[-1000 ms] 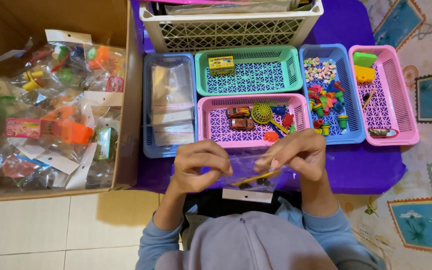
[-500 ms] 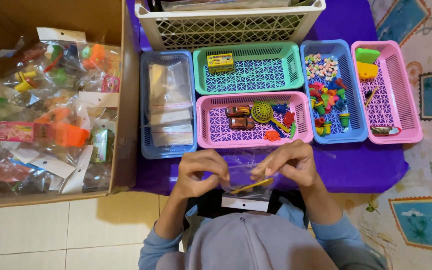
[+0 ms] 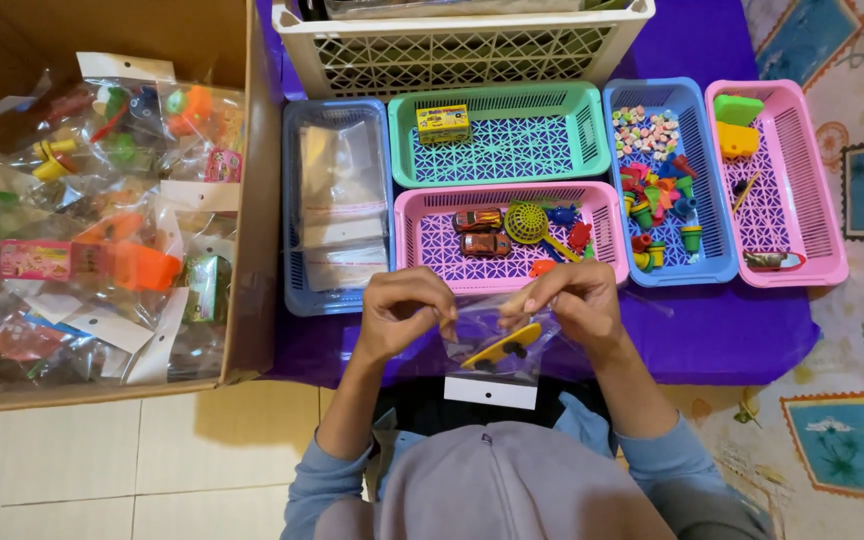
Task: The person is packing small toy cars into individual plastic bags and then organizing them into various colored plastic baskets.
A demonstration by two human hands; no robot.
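Note:
My left hand (image 3: 407,312) and my right hand (image 3: 574,300) both pinch the top edge of a small clear plastic bag (image 3: 497,355) with a white card strip at its bottom. Inside the bag lies a yellow toy skateboard (image 3: 504,346). The bag hangs over the front edge of the purple-covered table (image 3: 732,335), just in front of a pink basket (image 3: 422,240) that holds two toy cars, a green round toy and small red and blue pieces.
A cardboard box (image 3: 257,200) full of bagged toys stands at the left. On the table are a blue basket (image 3: 292,200) of clear bags, a green basket (image 3: 592,140) with a yellow toy, another blue basket (image 3: 717,260), a pink basket (image 3: 822,200) and a white crate (image 3: 452,50).
My hands and the bag have stayed at the table's front edge; the fingers have shifted closer together along the bag's top edge. The toy skateboard sits lower in the bag.

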